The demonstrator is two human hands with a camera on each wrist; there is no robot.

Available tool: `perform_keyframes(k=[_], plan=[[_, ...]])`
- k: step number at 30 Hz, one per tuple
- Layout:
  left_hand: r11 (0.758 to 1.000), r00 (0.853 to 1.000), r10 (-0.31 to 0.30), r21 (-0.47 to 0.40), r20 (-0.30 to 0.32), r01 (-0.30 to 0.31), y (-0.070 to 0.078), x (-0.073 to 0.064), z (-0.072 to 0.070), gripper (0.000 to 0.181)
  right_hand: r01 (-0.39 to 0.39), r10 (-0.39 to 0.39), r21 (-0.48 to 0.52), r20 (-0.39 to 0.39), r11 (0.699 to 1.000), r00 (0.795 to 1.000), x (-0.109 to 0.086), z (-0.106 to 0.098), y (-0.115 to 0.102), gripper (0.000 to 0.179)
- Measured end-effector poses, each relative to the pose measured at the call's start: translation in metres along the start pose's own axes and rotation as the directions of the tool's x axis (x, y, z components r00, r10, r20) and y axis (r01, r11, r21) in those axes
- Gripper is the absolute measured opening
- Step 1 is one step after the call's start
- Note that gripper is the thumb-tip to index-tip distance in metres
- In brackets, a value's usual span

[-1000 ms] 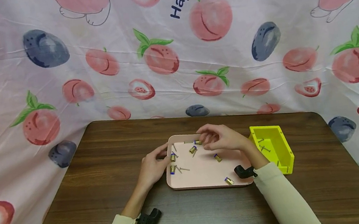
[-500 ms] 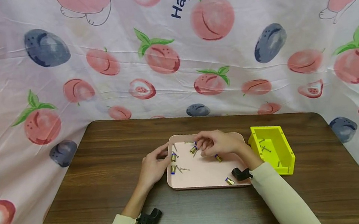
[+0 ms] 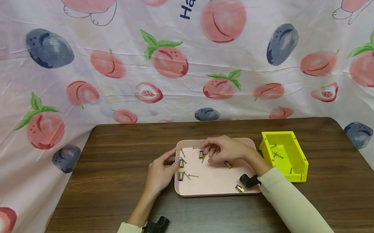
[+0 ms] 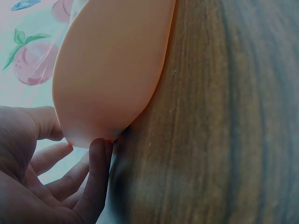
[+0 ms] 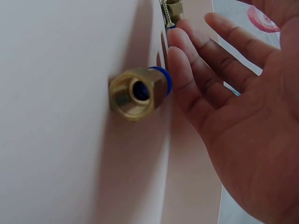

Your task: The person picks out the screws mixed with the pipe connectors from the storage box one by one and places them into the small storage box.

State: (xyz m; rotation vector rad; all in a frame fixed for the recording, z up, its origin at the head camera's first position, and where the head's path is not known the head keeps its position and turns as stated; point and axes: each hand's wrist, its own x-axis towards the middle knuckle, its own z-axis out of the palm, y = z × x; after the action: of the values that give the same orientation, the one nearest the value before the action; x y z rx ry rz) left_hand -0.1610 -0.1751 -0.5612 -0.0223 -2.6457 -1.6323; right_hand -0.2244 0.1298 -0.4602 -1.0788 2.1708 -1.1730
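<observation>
My left hand (image 3: 159, 175) grips the left rim of a shallow pink tray (image 3: 210, 186); in the left wrist view, thumb and fingers bend round its end (image 4: 105, 70). Over the tray's back part, my right hand (image 3: 225, 150) reaches in with bent fingers. Its fingertips are beside a blue-collared brass fitting (image 3: 201, 154) and a screw (image 5: 167, 13). Whether they pinch anything is hidden. Another brass fitting (image 5: 133, 95) lies below the right palm, apart from the fingers. More fittings (image 3: 181, 163) and screws (image 3: 193, 176) lie at the tray's left.
A yellow bin (image 3: 296, 149) with several screws (image 3: 277, 155) in it stands right of the tray. One more fitting (image 3: 240, 188) lies at the tray's front right, close to the right wrist camera (image 3: 249, 180). The brown wooden table (image 3: 123, 140) ends at a fruit-print cloth (image 3: 171, 106).
My right hand has moved left and lower over the tray. The fitting by its fingertips has turned more upright. A second fitting near it is no longer visible. The left hand stays put.
</observation>
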Motion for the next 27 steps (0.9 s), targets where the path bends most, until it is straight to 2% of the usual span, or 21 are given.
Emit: perform_keyframes(k=[6,12,18,24,27], plan=[[1.0,1.0,-0.015,-0.004,0.004,0.015,-0.0007,0.0017,0.0003,0.05,0.013,-0.012,-0.042,0.003,0.999,1.0,0.0033,-0.0003,-0.0014,0.038],[1.0,1.0,0.0,0.003,-0.005,0.0,0.0003,0.0012,0.0003,0.05,0.007,-0.006,-0.119,0.004,0.993,1.0,0.0039,-0.0008,-0.0039,0.03],[1.0,1.0,-0.003,-0.001,-0.006,0.003,-0.0009,0.0017,0.0009,0.05,-0.024,0.027,-0.14,0.019,0.99,0.999,0.0043,0.0015,-0.0011,0.025],[1.0,1.0,0.022,0.006,-0.016,-0.022,0.0,0.0005,0.0003,0.049,-0.028,0.032,-0.197,0.017,0.98,0.999,0.0055,0.0031,-0.0045,0.019],[1.0,0.999,0.029,0.005,-0.022,-0.029,0.0009,0.0,0.0001,0.048,-0.062,0.066,-0.218,0.01,0.974,0.998,0.0057,0.0042,-0.004,0.017]])
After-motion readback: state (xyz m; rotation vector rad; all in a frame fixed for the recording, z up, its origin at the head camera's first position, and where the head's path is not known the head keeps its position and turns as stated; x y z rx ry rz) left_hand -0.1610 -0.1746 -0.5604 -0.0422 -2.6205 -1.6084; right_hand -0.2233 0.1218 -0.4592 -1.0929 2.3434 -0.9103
